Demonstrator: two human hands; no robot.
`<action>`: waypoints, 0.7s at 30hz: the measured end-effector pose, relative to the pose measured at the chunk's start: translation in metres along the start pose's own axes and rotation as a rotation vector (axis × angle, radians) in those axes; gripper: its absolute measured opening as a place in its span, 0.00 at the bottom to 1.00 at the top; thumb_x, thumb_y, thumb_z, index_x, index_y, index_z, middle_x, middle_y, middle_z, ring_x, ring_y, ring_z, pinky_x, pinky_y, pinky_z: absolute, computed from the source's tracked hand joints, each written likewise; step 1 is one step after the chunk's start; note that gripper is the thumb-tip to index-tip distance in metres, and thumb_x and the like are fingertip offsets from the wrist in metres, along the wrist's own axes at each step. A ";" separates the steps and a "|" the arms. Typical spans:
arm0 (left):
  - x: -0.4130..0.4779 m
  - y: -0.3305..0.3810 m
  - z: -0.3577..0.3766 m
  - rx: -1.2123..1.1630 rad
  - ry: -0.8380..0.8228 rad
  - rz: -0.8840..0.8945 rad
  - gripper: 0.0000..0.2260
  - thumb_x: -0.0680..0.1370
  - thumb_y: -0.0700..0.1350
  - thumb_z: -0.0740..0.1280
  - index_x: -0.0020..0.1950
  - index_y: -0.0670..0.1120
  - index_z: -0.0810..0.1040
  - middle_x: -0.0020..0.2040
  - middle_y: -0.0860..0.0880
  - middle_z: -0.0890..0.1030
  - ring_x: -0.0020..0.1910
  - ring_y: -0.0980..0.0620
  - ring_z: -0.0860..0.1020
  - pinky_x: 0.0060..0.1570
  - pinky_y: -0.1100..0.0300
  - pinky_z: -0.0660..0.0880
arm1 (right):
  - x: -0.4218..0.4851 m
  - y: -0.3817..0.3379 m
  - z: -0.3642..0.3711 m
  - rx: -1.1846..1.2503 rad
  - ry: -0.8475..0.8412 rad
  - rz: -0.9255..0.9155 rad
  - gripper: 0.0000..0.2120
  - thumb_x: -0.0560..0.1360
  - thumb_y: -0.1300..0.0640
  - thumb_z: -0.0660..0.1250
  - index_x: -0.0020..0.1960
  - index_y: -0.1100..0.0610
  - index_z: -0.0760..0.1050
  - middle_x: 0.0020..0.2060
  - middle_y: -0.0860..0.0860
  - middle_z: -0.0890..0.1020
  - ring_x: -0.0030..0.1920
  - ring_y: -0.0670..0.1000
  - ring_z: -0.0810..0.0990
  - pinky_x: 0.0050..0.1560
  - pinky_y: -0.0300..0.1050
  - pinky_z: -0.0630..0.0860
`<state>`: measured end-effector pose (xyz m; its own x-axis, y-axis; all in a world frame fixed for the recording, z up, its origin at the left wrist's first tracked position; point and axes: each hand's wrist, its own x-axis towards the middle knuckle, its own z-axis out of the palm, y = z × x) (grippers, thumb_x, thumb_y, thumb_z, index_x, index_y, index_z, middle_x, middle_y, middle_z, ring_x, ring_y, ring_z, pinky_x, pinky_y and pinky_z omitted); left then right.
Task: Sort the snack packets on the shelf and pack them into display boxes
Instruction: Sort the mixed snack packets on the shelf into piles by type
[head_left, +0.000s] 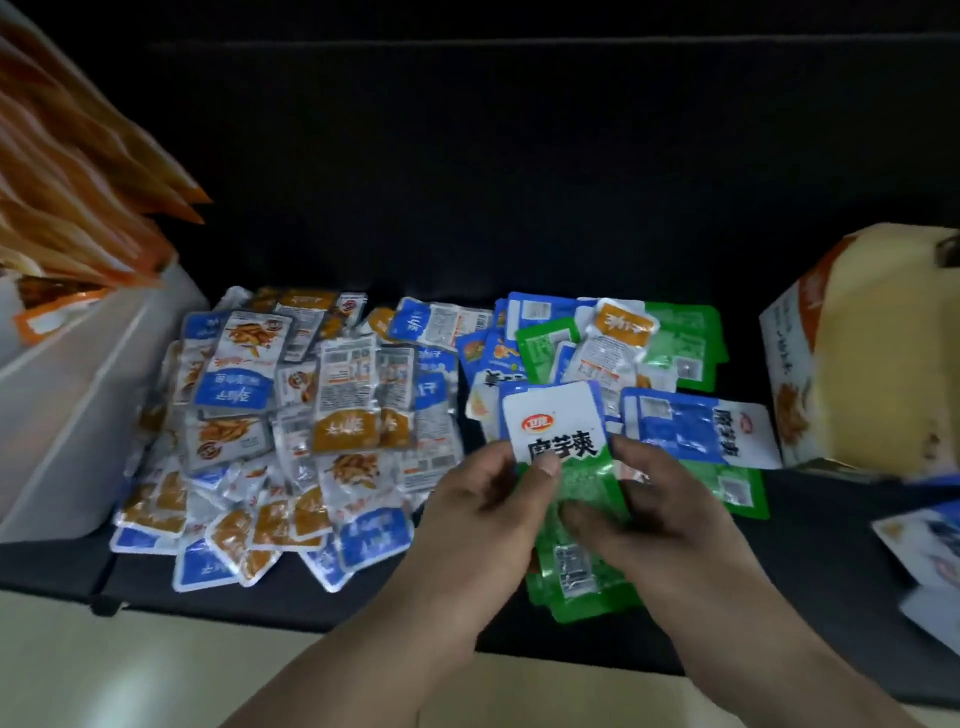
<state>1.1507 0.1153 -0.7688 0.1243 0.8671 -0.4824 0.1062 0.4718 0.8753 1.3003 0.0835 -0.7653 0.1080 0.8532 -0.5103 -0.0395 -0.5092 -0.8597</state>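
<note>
The left hand (478, 514) and the right hand (660, 512) both grip one stack of green packets (571, 566) between them, thumbs pinched on its top packet, over the near part of the shelf (805, 551). The step looks like gathering the green sort from the mixed pile (623, 343) just beyond both hands. Next, I judge, the stack needs squaring and carrying to the display box (841, 364), well off to the right hand's right, without letting the slick packets fan out.

A pale cream floor (130, 675) lies below the grip, nearest the viewer, and spreads to its lower left. Far to the left of the grip, a little higher, stands a white tub (78, 415) with a slanting wall. Beyond the grip, a dark back panel (519, 156) fills the upper view.
</note>
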 end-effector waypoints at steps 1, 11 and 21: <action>0.001 -0.001 0.009 0.053 -0.027 -0.007 0.08 0.82 0.57 0.68 0.57 0.58 0.85 0.51 0.55 0.87 0.49 0.56 0.86 0.53 0.49 0.84 | -0.004 0.003 -0.013 0.000 0.057 0.003 0.22 0.75 0.64 0.75 0.61 0.42 0.77 0.43 0.42 0.88 0.44 0.43 0.87 0.45 0.42 0.79; 0.029 -0.041 0.106 1.455 -0.277 0.530 0.37 0.81 0.62 0.63 0.83 0.63 0.44 0.84 0.50 0.33 0.81 0.41 0.31 0.80 0.37 0.38 | -0.039 0.070 -0.131 0.230 0.613 0.108 0.17 0.74 0.61 0.77 0.59 0.49 0.79 0.46 0.46 0.88 0.48 0.54 0.87 0.51 0.58 0.84; 0.027 -0.052 0.125 1.483 -0.122 0.748 0.37 0.64 0.57 0.83 0.70 0.49 0.79 0.66 0.43 0.76 0.62 0.36 0.74 0.64 0.31 0.72 | -0.054 0.065 -0.182 0.430 0.779 0.157 0.26 0.79 0.60 0.71 0.75 0.50 0.67 0.56 0.47 0.81 0.54 0.54 0.85 0.57 0.53 0.81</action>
<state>1.2715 0.0942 -0.8319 0.6396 0.7663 -0.0612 0.7654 -0.6273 0.1439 1.4727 -0.0166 -0.7899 0.7061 0.3800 -0.5975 -0.4610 -0.3938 -0.7952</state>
